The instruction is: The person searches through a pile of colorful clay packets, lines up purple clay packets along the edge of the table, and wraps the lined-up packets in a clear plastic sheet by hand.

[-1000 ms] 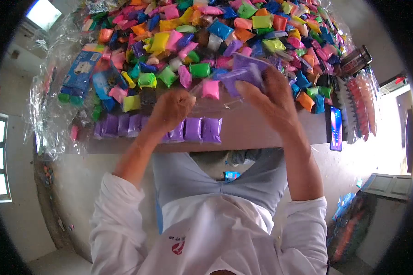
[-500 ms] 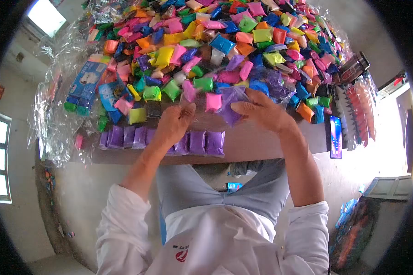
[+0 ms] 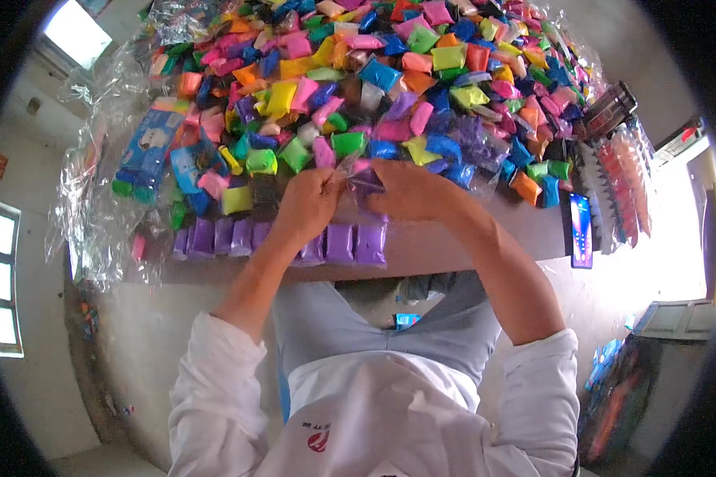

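Note:
My left hand is closed in a pinch on a clear plastic bag in front of the pile. Close beside it, my right hand is shut on a purple packet, mostly covered by the fingers. The bag stretches between both hands; whether the packet is inside it, I cannot tell. Below them, a row of purple packets lies along the table's front edge, partly hidden by my left forearm. A green packet and a pink packet lie just beyond my fingers.
A large heap of colourful packets covers the back of the table. Crumpled clear plastic and a blue printed package are at left. A phone, a dark jar and plastic-wrapped strips stand at right.
My right hand has moved left with the purple packet, up to my left hand. The pink packet between the hands is now mostly covered. My left hand has shifted slightly.

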Motion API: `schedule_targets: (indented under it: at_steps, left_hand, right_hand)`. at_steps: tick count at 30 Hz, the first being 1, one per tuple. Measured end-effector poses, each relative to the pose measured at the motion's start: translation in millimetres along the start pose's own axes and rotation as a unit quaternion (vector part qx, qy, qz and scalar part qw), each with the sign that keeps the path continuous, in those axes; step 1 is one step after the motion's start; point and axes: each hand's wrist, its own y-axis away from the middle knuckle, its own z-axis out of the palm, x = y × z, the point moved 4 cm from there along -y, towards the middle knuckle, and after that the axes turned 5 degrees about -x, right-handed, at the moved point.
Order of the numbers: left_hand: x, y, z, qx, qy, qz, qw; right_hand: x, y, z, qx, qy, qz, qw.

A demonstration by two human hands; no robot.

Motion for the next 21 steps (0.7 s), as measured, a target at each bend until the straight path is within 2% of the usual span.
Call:
schedule_targets:
  at_steps: [1, 2, 4, 5, 7, 8, 10, 13, 14, 16, 20, 21]
  left_hand:
    - [-3, 0, -1, 0.024, -0.013, 0.012, 1.0]
    - [-6, 1, 1, 0.021, -0.013, 0.009, 1.0]
    - [-15, 4, 2, 0.024, 0.007, -0.029, 0.999]
    - [-18, 7, 1, 0.021, 0.006, -0.034, 0.999]
    - [-22, 7, 0, 0.004, 0.019, -0.043, 0.999]
    - [-20, 5, -2, 0.004, 0.019, -0.043, 0.999]
    - [-16, 4, -8, 0.002, 0.029, -0.058, 0.998]
    - [-16, 6, -6, 0.001, 0.084, -0.033, 0.996]
    - [-17, 6, -7, 0.003, 0.084, -0.033, 0.996]
    - [-24, 8, -6, -0.025, 0.054, -0.044, 0.997]
    - [-39, 18, -2, -0.038, 0.065, -0.044, 0.996]
    - [-42, 20, 1, -0.042, 0.087, -0.033, 0.995]
  right_hand:
    - [1, -4, 3, 0.073, 0.035, -0.027, 0.996]
    - [1, -5, 8, 0.07, 0.031, -0.027, 0.997]
    - [7, -5, 12, 0.127, -0.129, 0.023, 0.983]
    - [8, -5, 18, 0.123, -0.134, 0.024, 0.983]
    - [11, 0, 20, 0.187, -0.106, 0.026, 0.976]
    - [8, 1, 18, 0.186, -0.106, 0.026, 0.977]
    - [5, 5, 13, 0.174, -0.098, 0.103, 0.974]
    - [1, 4, 9, 0.185, -0.068, 0.11, 0.974]
    - [0, 2, 9, 0.185, -0.066, 0.108, 0.974]
    - [-3, 2, 7, 0.25, -0.06, 0.089, 0.962]
    - [-4, -4, 9, 0.25, -0.046, 0.045, 0.966]
    - [-8, -5, 8, 0.221, -0.036, 0.05, 0.973]
